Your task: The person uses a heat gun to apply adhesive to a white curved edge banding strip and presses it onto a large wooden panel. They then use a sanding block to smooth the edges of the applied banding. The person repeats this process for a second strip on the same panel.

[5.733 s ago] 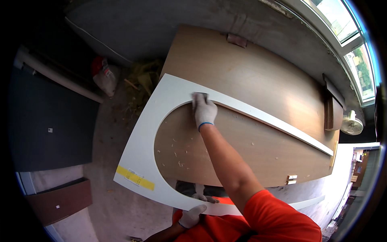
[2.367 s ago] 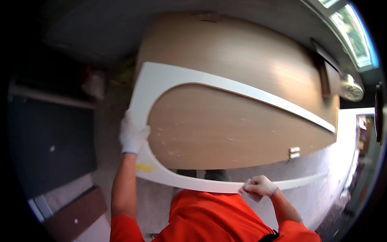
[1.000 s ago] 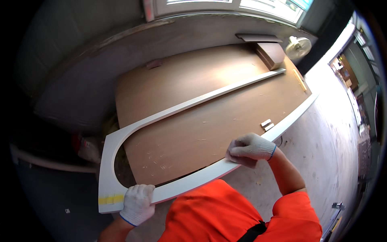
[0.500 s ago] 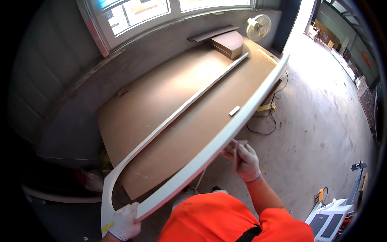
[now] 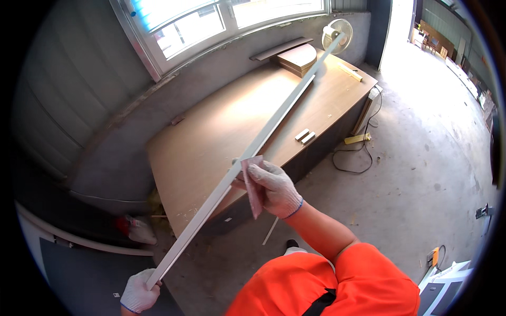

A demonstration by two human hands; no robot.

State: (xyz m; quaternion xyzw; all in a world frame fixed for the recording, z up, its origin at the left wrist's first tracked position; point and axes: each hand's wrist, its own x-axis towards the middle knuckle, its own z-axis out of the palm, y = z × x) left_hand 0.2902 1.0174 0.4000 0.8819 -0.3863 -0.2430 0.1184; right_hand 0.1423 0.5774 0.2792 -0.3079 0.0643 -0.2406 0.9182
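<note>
A long white frame piece (image 5: pixel 203 210) slants from the lower left up over the table toward the fan, seen nearly edge-on. My left hand (image 5: pixel 140 291), in a white knit glove, is closed round its lower end. Against the middle of the piece, my gloved right hand (image 5: pixel 280 190) grips a folded pinkish sheet of sandpaper (image 5: pixel 254 190). The right thumb lies on the sheet's near face; some fingertips show beyond the frame piece, and the rest are hidden. Under the frame piece stands a wide brown-topped table (image 5: pixel 211 142).
On the table are small pale blocks (image 5: pixel 304 136), a stack of rounded boards (image 5: pixel 298 57) and a yellowish strip (image 5: pixel 350 72). A fan (image 5: pixel 338 36) stands at its far end. A black cable (image 5: pixel 352 171) lies on the floor at right. Dark panels (image 5: pixel 100 274) are at lower left.
The frame piece has turned from showing its broad U shape to nearly edge-on. My left hand moved left and down; my right hand rose left with the sandpaper, which now shows clearly.
</note>
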